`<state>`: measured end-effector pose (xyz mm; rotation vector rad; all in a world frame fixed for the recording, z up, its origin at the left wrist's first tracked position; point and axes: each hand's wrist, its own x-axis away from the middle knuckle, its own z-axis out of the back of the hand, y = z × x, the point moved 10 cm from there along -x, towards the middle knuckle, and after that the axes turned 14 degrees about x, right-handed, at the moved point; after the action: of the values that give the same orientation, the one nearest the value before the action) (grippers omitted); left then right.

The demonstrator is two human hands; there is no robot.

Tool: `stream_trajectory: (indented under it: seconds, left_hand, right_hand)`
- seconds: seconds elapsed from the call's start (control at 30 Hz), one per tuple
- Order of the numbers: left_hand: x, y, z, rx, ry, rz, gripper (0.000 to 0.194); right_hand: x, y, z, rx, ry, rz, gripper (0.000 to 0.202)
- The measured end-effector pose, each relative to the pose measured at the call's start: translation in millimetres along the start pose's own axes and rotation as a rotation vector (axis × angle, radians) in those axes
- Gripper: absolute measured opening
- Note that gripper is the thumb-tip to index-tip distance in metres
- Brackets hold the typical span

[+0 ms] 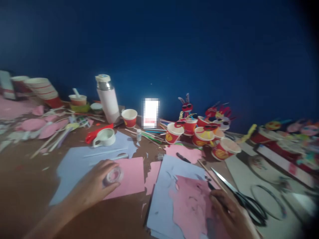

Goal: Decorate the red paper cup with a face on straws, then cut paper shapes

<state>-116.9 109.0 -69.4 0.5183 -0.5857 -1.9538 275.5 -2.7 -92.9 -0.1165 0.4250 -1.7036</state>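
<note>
My left hand (101,179) is closed around a small roll of clear tape (114,174), above a pink paper sheet (131,177) and a light blue sheet (74,166). At the right, my right hand (228,207) pinches a dark, thin, pen-like tool (211,186); blur hides its exact kind. Its tip lies near a cut pink paper piece (190,205), which rests on a stack of light blue paper (161,196). Scissors (245,199) with black handles lie just right of that hand, blades pointing away.
Behind stand a white flask (108,103), a paper cup (129,118), a white mug (106,136) and a bright pixelated screen (151,111). Several red cups (174,133) with paper figures are at the right. Stacked cups (45,91), sticks and pink scraps (33,124) fill the left.
</note>
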Motion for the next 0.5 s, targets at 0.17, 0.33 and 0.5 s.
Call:
stream_trajectory:
  seconds: [0.17, 0.33, 0.5]
  left_hand:
    - [-0.8, -0.7, 7.0, 0.081, 0.114, -0.019, 0.034]
    - [-3.0, 16.7, -0.7, 0.072, 0.042, -0.062, 0.040]
    - [-6.3, 32.7, -8.9, 0.070, 0.016, -0.115, 0.041]
  right_hand:
    - [-3.2, -11.5, 6.2, 0.014, -0.034, -0.024, 0.024]
    - [-1.4, -5.0, 5.5, 0.025, -0.050, -0.049, 0.023]
    - [-3.2, -6.9, 10.4, 0.051, -0.042, -0.065, 0.024]
